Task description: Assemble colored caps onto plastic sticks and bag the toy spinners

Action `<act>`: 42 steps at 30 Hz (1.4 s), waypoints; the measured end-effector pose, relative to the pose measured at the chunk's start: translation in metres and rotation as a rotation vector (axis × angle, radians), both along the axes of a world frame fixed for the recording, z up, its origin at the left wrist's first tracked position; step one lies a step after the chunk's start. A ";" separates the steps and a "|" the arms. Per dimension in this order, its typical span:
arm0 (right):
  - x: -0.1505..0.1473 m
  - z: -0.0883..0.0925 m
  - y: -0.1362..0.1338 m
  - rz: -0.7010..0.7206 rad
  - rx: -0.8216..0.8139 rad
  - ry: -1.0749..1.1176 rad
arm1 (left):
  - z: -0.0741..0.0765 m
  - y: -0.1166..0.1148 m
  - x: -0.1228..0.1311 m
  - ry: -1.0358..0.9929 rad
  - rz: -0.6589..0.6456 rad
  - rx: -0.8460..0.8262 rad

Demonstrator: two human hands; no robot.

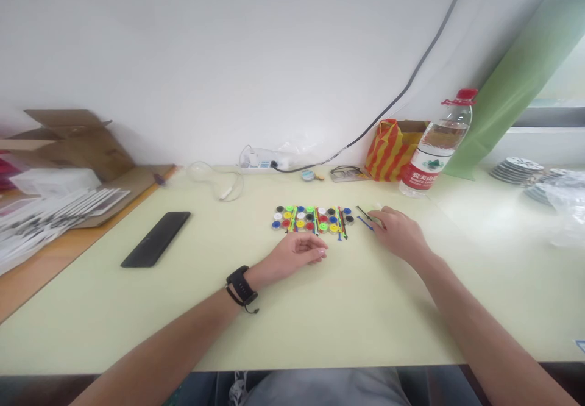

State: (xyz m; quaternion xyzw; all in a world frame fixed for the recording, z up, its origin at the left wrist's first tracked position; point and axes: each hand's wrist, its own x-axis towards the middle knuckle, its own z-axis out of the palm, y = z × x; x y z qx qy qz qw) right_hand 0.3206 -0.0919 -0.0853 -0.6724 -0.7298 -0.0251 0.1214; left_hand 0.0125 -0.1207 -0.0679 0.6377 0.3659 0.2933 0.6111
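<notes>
Two bare forearms reach in from the bottom corners over a pale yellow-green table (320,320), seen from the wearer's own head height. The left hand (299,253) rests low, just in front of a cluster of small coloured pieces; it is turned with its thumb side toward the viewer, the fingers loosely curled and the thumb stretched out to the right, with a gap between them and nothing visible inside. A black wristband (241,285) circles that wrist. The right hand (401,230) is palm down to the right of the cluster, wrist bent, fingers pointing left and downward beside a thin black stick (362,210) and a thin blue stick (364,222). Its fingertips meet or nearly meet these sticks; whether they pinch either one cannot be told. The cluster sits near the middle of the table, roughly centred between the hands and a little beyond them. It is made of small round discs (323,227) in black, white, yellow, green, blue and red, set close together in short rows, with slim coloured sticks (316,220) lying lengthwise between some of the columns. The sticks on the right side of the cluster overlap in a narrow bundle, and a blue end pokes out toward the viewer.
</notes>
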 end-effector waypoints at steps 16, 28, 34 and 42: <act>-0.001 -0.003 0.001 -0.007 0.060 0.048 | 0.002 -0.002 -0.001 0.031 -0.001 0.033; -0.016 0.004 -0.006 0.222 0.138 0.505 | -0.001 -0.001 -0.001 0.011 -0.019 0.027; -0.023 0.002 -0.006 0.218 0.076 0.387 | 0.002 -0.003 0.000 0.028 -0.017 0.029; -0.019 0.003 -0.007 0.063 0.005 0.197 | 0.002 -0.003 0.001 0.030 -0.024 0.029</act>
